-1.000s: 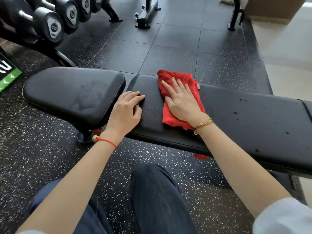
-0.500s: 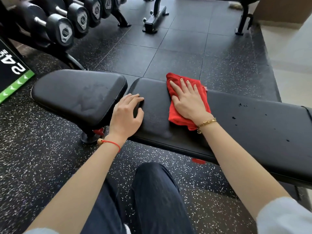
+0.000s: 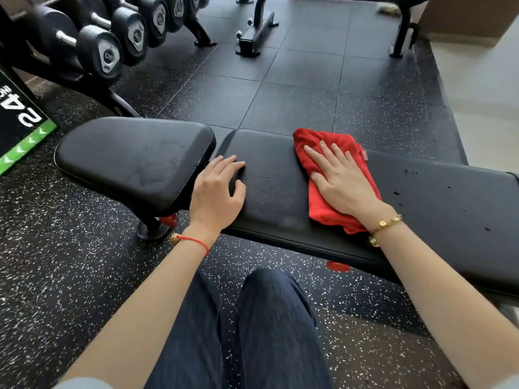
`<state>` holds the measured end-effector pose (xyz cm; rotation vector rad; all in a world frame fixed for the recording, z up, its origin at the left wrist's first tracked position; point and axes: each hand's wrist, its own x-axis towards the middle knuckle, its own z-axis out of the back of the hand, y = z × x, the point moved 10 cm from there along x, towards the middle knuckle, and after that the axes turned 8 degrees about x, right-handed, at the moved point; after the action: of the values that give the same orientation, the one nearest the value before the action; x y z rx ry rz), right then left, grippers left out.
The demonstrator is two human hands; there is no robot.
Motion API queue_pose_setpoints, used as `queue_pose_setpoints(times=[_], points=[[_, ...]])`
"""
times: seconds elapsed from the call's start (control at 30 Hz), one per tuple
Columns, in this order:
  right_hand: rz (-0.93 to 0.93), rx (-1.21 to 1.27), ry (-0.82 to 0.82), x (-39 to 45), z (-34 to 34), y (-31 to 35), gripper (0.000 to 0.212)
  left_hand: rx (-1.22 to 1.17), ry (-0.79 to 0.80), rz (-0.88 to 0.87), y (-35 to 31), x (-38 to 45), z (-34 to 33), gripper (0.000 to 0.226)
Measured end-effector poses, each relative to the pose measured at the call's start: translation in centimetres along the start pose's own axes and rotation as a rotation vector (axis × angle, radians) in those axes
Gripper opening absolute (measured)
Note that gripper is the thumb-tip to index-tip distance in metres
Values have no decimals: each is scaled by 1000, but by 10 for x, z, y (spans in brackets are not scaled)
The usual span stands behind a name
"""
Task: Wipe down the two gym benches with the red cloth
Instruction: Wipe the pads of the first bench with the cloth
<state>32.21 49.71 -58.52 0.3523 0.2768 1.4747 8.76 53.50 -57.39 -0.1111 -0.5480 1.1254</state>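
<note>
Head view, bench: a black padded gym bench [image 3: 438,209] runs left to right across the middle, its long back pad on the right and a separate seat pad [image 3: 134,158] on the left, a narrow gap between them.
Red cloth: a crumpled red cloth [image 3: 323,203] lies on the back pad near its left end, reaching from the far edge toward the near edge.
Right hand: the right hand [image 3: 339,183] lies flat on the cloth, fingers spread and straight, palm pressing down rather than gripping.
Left hand: the left hand [image 3: 217,192] rests on the left end of the back pad beside the gap, fingers loosely curled, holding nothing.
Droplets: dark wet spots [image 3: 410,172] dot the pad to the right of the cloth.
Surroundings: a dumbbell rack [image 3: 112,40] stands far left on the speckled rubber floor [image 3: 56,262].
</note>
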Motion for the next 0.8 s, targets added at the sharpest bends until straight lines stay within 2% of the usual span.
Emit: queue_pose_setpoints(times=[0.07, 0.17, 0.27, 0.37, 0.47, 0.6, 0.7, 0.8], points=[[-35, -21, -5, 22, -5, 12, 56, 1, -6, 2, 0, 0, 0, 40], [22, -17, -6, 29, -19, 49, 57, -16, -12, 12, 2, 1, 1, 40], [144, -6, 10, 1, -30, 75, 57, -24, -14, 8, 1, 1, 1, 39], [224, 3, 25, -29, -26, 69, 56, -22, -6, 9, 2, 1, 0, 40], [165, 13, 22, -32, -12, 36, 56, -2, -3, 8, 2, 0, -1, 41], [5, -9, -17, 6, -1, 6, 55, 53, -21, 26, -1, -1, -2, 40], [-38, -41, -29, 33, -6, 19, 56, 54, -30, 31, -2, 0, -1, 39], [31, -29, -18, 30, -18, 46, 57, 44, -38, 33, -1, 0, 0, 39]])
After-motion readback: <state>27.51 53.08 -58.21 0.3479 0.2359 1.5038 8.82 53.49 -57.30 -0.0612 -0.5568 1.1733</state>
